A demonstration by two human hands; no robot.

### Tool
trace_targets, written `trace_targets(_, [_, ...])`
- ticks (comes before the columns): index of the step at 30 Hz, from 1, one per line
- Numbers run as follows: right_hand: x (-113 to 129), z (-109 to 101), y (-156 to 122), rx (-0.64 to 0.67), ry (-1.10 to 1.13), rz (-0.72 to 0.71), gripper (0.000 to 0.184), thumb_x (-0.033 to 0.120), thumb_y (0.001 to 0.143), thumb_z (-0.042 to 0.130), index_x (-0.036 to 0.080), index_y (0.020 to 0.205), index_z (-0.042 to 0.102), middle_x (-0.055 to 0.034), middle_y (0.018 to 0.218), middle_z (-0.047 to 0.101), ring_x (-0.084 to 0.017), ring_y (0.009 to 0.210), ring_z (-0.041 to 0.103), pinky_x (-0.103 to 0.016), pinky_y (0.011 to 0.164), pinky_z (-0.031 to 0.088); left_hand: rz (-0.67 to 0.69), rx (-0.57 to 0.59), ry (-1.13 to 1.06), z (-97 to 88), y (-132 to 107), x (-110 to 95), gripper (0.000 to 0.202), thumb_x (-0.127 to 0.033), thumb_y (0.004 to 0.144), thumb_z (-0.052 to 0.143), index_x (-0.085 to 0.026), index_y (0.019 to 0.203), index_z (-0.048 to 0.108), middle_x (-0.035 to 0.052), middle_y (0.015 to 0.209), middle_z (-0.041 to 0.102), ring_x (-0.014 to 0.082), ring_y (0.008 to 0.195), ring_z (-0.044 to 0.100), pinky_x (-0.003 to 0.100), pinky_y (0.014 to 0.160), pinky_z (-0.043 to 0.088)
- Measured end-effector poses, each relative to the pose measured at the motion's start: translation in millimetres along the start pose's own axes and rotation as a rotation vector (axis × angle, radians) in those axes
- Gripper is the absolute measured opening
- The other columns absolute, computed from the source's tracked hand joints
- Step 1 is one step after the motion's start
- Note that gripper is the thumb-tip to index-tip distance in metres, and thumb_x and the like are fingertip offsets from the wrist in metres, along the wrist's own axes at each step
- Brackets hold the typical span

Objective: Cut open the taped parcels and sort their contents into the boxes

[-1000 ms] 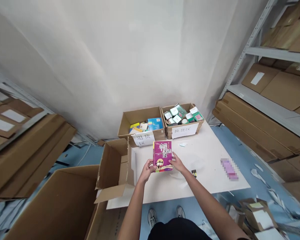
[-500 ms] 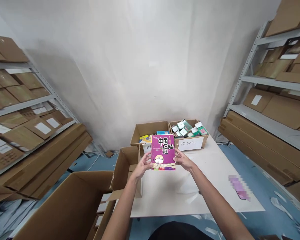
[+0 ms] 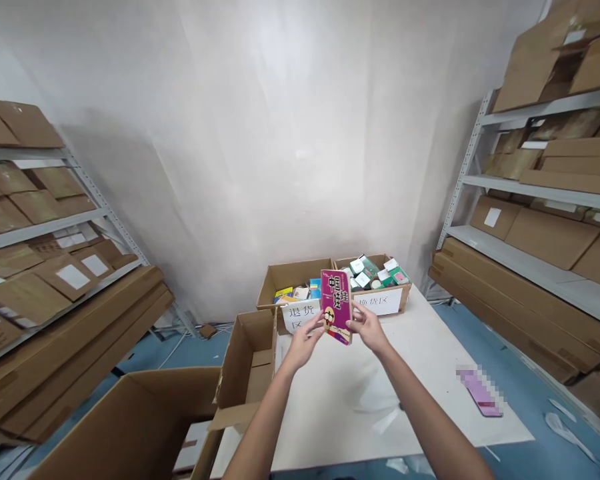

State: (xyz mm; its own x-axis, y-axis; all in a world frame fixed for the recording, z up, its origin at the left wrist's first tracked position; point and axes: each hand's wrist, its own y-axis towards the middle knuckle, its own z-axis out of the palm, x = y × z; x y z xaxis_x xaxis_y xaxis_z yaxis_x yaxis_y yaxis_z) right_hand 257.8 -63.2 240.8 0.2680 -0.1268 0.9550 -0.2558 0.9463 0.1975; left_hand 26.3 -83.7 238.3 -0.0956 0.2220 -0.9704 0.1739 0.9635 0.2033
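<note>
A purple book (image 3: 336, 307) with large black Chinese characters and a cartoon on its cover is held up above the white table (image 3: 325, 393). My left hand (image 3: 306, 340) grips its lower left edge, the fingers closed on it. On the other side, my right hand (image 3: 369, 328) pinches the lower right edge. The book is turned at an angle, so its cover looks narrow. Just behind it stand two labelled cardboard boxes: the left box (image 3: 280, 272) has colourful books in it, and the right box (image 3: 405, 293) is heaped with small green and white packages.
An open cardboard box (image 3: 245, 333) stands at the table's left edge. A larger open carton (image 3: 130, 427) is in front of it, with white items inside. A purple, partly blurred flat object (image 3: 483, 393) lies at the table's right. Shelves of cartons (image 3: 555, 227) flank both sides.
The book has turned from facing me squarely to an angled pose and shifted slightly right. Both hands moved with it, still gripping. The camera view has tilted up a little.
</note>
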Motion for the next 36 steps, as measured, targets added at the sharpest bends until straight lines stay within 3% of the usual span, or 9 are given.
trace_targets(2, [-4.6, 15.4, 0.0, 0.078, -0.071, -0.086, 0.078, 0.035, 0.078, 0.08, 0.028, 0.152, 0.054, -0.0094, 0.14, 0.068, -0.034, 0.126, 0.067, -0.055, 0.103, 0.058, 0.065, 0.037, -0.063, 20.6, 4.4, -5.0, 0.069, -0.046, 0.091, 0.071, -0.029, 0.155, 0.051, 0.0074, 0.16, 0.052, 0.0283, 0.146, 0.051, 0.044, 0.118, 0.045])
trace_targets(5, [-15.0, 33.7, -0.8, 0.151, -0.23, -0.14, 0.075, 0.031, 0.085, 0.07, 0.032, 0.157, 0.048, -0.005, 0.159, 0.052, -0.033, 0.144, 0.051, -0.056, 0.11, 0.052, 0.108, -0.06, -0.113, 37.8, 9.3, -5.2, 0.077, -0.043, 0.088, 0.074, -0.028, 0.158, 0.047, 0.0083, 0.164, 0.047, 0.0288, 0.148, 0.048, 0.044, 0.122, 0.04])
trace_targets(10, [-25.7, 43.4, -4.1, 0.207, -0.415, -0.208, 0.076, 0.025, 0.086, 0.068, 0.034, 0.158, 0.047, -0.0039, 0.167, 0.041, -0.029, 0.158, 0.03, -0.055, 0.128, 0.026, 0.068, -0.189, -0.17, 32.7, 6.3, 5.5, 0.089, -0.043, 0.082, 0.08, -0.024, 0.161, 0.042, 0.011, 0.154, 0.058, 0.0312, 0.134, 0.061, 0.046, 0.111, 0.053])
trace_targets(14, [-26.3, 37.4, -3.4, 0.261, -0.322, -0.154, 0.068, 0.034, 0.089, 0.07, 0.036, 0.155, 0.051, -0.0056, 0.164, 0.045, -0.031, 0.153, 0.038, -0.055, 0.12, 0.04, 0.054, -0.234, -0.198, 15.0, -0.9, 5.5, 0.093, -0.049, 0.078, 0.083, -0.022, 0.159, 0.047, 0.0139, 0.153, 0.059, 0.0322, 0.13, 0.064, 0.044, 0.106, 0.056])
trace_targets(18, [-19.2, 11.1, 9.7, -0.046, -0.282, -0.118, 0.072, 0.045, 0.085, 0.075, 0.033, 0.153, 0.053, -0.0101, 0.152, 0.056, -0.032, 0.14, 0.052, -0.053, 0.113, 0.047, -0.006, -0.169, -0.271, -13.9, -6.7, -8.1, 0.103, -0.053, 0.072, 0.089, -0.023, 0.16, 0.044, 0.0161, 0.155, 0.055, 0.0346, 0.122, 0.068, 0.045, 0.095, 0.062])
trace_targets(20, [-14.7, -4.4, 17.1, -0.118, -0.258, -0.056, 0.076, 0.049, 0.082, 0.077, 0.029, 0.152, 0.053, -0.0121, 0.138, 0.064, -0.032, 0.13, 0.06, -0.052, 0.108, 0.051, -0.031, -0.083, -0.298, -28.4, -9.2, -17.0, 0.104, -0.052, 0.071, 0.09, -0.026, 0.16, 0.044, 0.0158, 0.155, 0.055, 0.0358, 0.122, 0.068, 0.046, 0.093, 0.063])
trace_targets(24, [-8.5, -20.9, 19.9, 0.093, -0.065, 0.027, 0.08, 0.051, 0.079, 0.082, 0.024, 0.149, 0.055, -0.0072, 0.109, 0.072, -0.027, 0.107, 0.07, -0.048, 0.098, 0.056, -0.087, -0.019, -0.287, -48.2, -11.5, -31.4, 0.105, -0.051, 0.069, 0.092, -0.03, 0.16, 0.044, 0.0153, 0.148, 0.061, 0.0361, 0.124, 0.066, 0.045, 0.093, 0.063])
trace_targets(27, [-4.9, -22.4, 12.9, 0.125, -0.008, 0.041, 0.073, 0.049, 0.077, 0.086, 0.025, 0.14, 0.061, -0.0043, 0.101, 0.07, -0.025, 0.099, 0.071, -0.043, 0.09, 0.059, -0.163, -0.035, -0.191, -54.1, -11.1, -36.7, 0.107, -0.051, 0.069, 0.093, -0.03, 0.161, 0.043, 0.013, 0.138, 0.066, 0.0336, 0.121, 0.067, 0.045, 0.091, 0.064])
trace_targets(36, [26.1, -32.4, 1.8, 0.238, 0.042, 0.137, 0.078, 0.041, 0.074, 0.089, 0.031, 0.142, 0.05, -0.008, 0.119, 0.073, -0.028, 0.109, 0.072, -0.038, 0.079, 0.061, -0.174, -0.033, -0.155, -45.9, -7.8, -32.3, 0.106, -0.05, 0.069, 0.093, -0.03, 0.16, 0.043, 0.0087, 0.122, 0.07, 0.0288, 0.11, 0.07, 0.043, 0.088, 0.064])
